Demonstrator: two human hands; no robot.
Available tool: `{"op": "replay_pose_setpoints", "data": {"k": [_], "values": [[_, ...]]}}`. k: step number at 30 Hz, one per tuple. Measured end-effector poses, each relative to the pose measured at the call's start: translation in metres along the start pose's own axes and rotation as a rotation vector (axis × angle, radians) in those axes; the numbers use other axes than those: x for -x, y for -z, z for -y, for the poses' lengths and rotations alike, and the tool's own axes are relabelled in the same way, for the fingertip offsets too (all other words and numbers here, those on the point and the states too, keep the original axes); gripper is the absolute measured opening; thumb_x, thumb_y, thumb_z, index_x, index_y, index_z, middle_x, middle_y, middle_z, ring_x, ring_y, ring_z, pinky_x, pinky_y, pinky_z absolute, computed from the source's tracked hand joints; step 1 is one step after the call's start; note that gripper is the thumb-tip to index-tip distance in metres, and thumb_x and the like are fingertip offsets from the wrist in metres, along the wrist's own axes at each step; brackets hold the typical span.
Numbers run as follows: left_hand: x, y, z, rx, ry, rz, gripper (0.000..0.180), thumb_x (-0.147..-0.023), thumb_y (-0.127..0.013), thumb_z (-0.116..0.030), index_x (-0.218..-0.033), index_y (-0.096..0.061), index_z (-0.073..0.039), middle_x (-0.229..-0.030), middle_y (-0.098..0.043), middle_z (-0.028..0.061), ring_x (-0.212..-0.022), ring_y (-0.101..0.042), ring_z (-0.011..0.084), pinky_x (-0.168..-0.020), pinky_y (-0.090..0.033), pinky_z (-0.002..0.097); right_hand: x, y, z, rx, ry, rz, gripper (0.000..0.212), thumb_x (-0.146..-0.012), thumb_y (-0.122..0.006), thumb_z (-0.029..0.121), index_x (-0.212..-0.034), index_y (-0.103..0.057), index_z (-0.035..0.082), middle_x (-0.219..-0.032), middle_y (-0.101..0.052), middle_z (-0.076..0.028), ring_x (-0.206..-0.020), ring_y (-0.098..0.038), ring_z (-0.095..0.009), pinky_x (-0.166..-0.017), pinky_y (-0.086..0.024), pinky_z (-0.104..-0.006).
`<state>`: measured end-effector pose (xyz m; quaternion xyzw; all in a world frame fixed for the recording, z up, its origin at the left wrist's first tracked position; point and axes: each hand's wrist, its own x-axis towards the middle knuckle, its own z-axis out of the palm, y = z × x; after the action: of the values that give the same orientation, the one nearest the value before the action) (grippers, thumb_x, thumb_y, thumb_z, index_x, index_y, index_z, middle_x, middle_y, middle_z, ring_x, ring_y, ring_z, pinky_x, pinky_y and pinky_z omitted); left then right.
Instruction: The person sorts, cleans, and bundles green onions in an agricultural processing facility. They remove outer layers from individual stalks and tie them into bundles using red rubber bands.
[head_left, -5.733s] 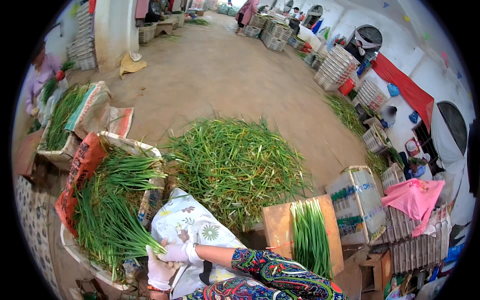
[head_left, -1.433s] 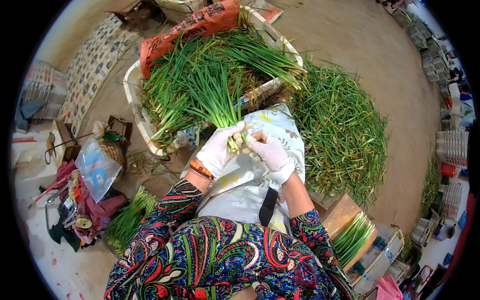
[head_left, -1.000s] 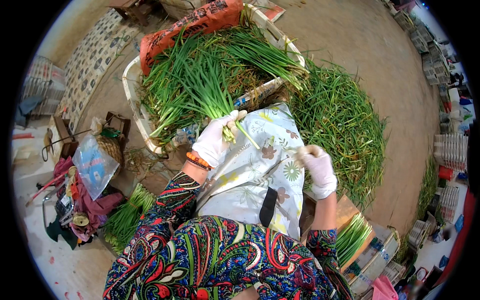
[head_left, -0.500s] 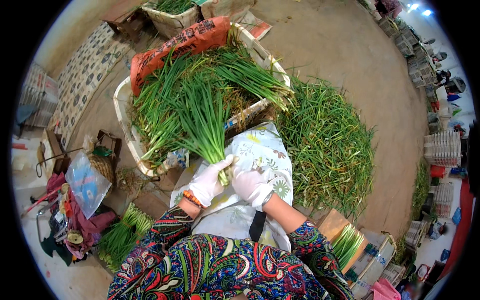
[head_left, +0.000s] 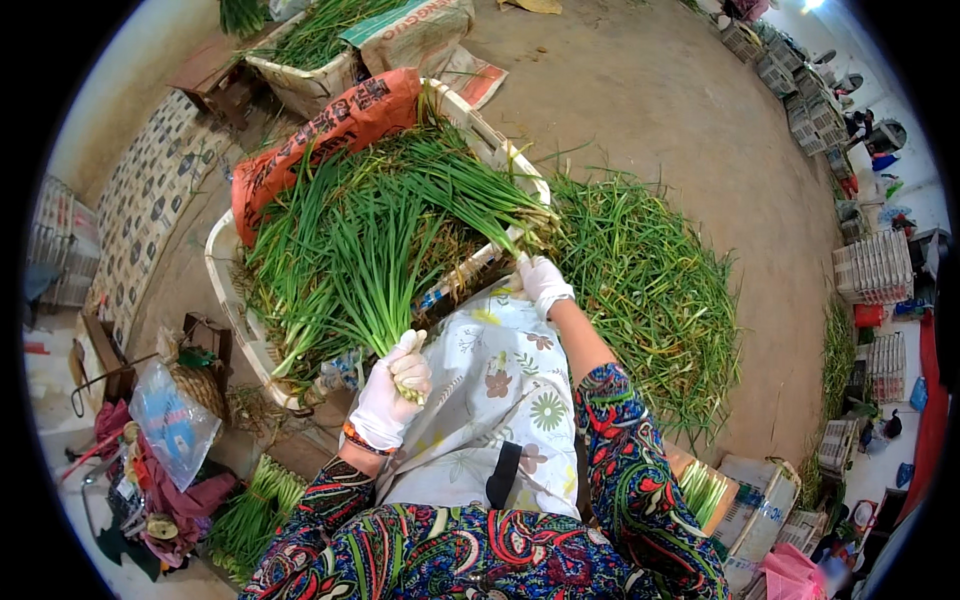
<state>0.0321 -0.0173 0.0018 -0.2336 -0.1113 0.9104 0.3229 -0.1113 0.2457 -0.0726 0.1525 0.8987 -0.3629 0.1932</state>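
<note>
My left hand (head_left: 397, 390), in a white glove, is closed round the pale lower ends of a bunch of chives (head_left: 375, 290), whose green leaves fan out over the basket. My right hand (head_left: 545, 285), also gloved, is at the basket's near right corner with its fingers pinched at the pale ends of more chives (head_left: 490, 200) hanging over the rim. How many stalks it grips is hard to see. The white plastic basket (head_left: 216, 262) holds a heap of loose chives, with an orange printed sack (head_left: 330, 140) along its far side. A flowered apron (head_left: 500, 390) covers my lap.
A wide pile of loose green leaves (head_left: 650, 310) covers the floor to the right. Tied bundles of chives (head_left: 255, 515) lie at lower left, and more (head_left: 703, 492) at lower right. A second filled basket (head_left: 305, 85) stands behind. A clear plastic bag (head_left: 175, 420) is at left.
My right hand has left the bunch and reached forward and right to the chives on the basket rim. My left hand, still gripping the bunch, has shifted slightly left and nearer. The view has shifted a little.
</note>
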Motion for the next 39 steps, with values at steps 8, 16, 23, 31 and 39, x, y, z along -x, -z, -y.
{"op": "replay_pose_setpoints", "data": {"k": [8, 16, 23, 31, 39], "values": [[0.002, 0.01, 0.003, -0.599, -0.162, -0.381, 0.017, -0.087, -0.053, -0.018, -0.097, -0.054, -0.005, -0.089, -0.06, 0.0058, -0.048, -0.046, 0.0056, -0.042, -0.04, 0.0166, 0.187, -0.007, 0.031, -0.745, 0.025, 0.476, 0.039, -0.091, -0.04, 0.033, -0.084, -0.061, 0.001, -0.058, -0.054, -0.002, -0.05, -0.054, -0.011, -0.046, -0.041, -0.0217], [-0.024, 0.012, 0.023, -0.812, -0.16, -0.314, 0.019, -0.082, -0.058, -0.011, -0.098, -0.059, -0.001, -0.076, -0.061, -0.0004, -0.049, -0.049, 0.003, -0.043, -0.04, 0.0162, 0.249, -0.031, 0.01, -0.626, 0.113, 0.536, 0.035, -0.092, -0.038, 0.031, -0.088, -0.056, 0.0, -0.062, -0.056, -0.005, -0.058, -0.053, -0.012, -0.054, -0.042, -0.0238], [-0.019, 0.009, 0.046, -0.836, -0.286, -0.464, 0.029, -0.087, -0.048, -0.013, -0.109, -0.053, 0.004, -0.078, -0.062, 0.0057, -0.062, -0.056, 0.0132, -0.057, -0.047, 0.0274, 0.215, -0.036, 0.034, -0.282, 0.154, 0.281, 0.044, -0.08, -0.056, 0.039, -0.085, -0.061, -0.004, -0.067, -0.06, -0.016, -0.062, -0.059, -0.024, -0.06, -0.045, -0.0332], [-0.012, 0.024, 0.037, -0.82, -0.26, -0.322, 0.024, -0.084, -0.053, -0.009, -0.101, -0.058, 0.005, -0.068, -0.055, -0.0007, -0.056, -0.048, 0.0078, -0.053, -0.041, 0.0198, 0.208, -0.043, 0.018, -0.751, 0.105, 0.225, 0.023, -0.083, -0.055, 0.021, -0.08, -0.063, -0.001, -0.065, -0.062, -0.004, -0.054, -0.053, -0.008, -0.051, -0.041, -0.0227], [-0.007, -0.006, 0.016, -0.787, -0.349, -0.323, 0.032, -0.09, -0.044, -0.018, -0.115, -0.05, 0.003, -0.056, -0.049, -0.0056, -0.048, -0.044, 0.0028, -0.047, -0.038, 0.0156, 0.23, 0.039, -0.017, -0.713, 0.057, 0.294, 0.023, -0.088, -0.05, 0.021, -0.092, -0.06, 0.001, -0.077, -0.063, -0.005, -0.059, -0.055, -0.007, -0.054, -0.043, -0.019]]}}
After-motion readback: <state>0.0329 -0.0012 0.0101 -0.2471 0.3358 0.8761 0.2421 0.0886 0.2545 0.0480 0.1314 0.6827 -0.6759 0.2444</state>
